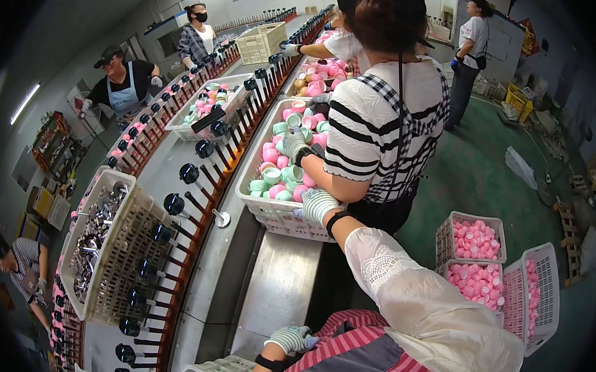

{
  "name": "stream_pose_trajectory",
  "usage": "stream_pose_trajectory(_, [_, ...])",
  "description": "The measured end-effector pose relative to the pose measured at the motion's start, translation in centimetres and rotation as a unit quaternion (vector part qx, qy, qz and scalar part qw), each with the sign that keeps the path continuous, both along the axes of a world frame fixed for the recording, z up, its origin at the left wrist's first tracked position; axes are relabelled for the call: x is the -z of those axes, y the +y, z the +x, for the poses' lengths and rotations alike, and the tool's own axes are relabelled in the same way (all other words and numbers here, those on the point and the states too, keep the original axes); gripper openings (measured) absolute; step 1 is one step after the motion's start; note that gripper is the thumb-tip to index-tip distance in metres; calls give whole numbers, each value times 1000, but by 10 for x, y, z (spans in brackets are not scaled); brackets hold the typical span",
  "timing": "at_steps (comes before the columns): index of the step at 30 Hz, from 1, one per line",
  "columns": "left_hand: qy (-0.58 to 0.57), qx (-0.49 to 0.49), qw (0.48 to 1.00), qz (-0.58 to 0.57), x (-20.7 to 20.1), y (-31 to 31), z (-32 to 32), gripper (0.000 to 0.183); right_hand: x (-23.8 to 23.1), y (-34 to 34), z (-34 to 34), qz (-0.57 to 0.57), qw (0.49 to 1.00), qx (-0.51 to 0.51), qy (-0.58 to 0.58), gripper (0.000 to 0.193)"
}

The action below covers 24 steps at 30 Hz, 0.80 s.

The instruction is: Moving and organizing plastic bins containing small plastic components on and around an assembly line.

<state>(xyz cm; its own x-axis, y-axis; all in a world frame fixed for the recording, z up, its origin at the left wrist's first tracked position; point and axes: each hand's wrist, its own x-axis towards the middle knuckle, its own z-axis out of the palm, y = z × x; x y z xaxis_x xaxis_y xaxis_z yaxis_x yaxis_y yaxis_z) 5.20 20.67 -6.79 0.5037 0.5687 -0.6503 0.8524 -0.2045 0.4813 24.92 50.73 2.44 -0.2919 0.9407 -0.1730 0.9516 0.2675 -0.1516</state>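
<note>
My right hand, in a striped white-and-grey glove, reaches forward and is closed on the near right corner of a white plastic basket. Inside lie many small pink and mint-green plastic cups. My left hand, gloved the same way, hangs low beside my striped apron. Its fingers are curled together, with nothing visible in them. Below it, partly cut off by the lower edge, is another pale basket with some green pieces. A co-worker's gloved hand rests among the cups.
A co-worker stands close ahead. Dark round knobs on rods line the conveyor at left, beside a basket of metal parts. A metal shelf lies between the baskets. Crates of pink pieces stand on the green floor. Other people work further off.
</note>
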Motion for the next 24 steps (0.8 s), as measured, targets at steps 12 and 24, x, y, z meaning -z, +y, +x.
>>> stream_pose_trajectory(12, [5, 7, 1000, 2, 0, 0, 1, 64, 2, -2, 1, 18, 1000, -8, 2, 68])
stream_pose_trajectory(24, [11, -4, 1000, -10, 2, -1, 0, 61, -12, -10, -1, 3, 1000, 4, 6, 65])
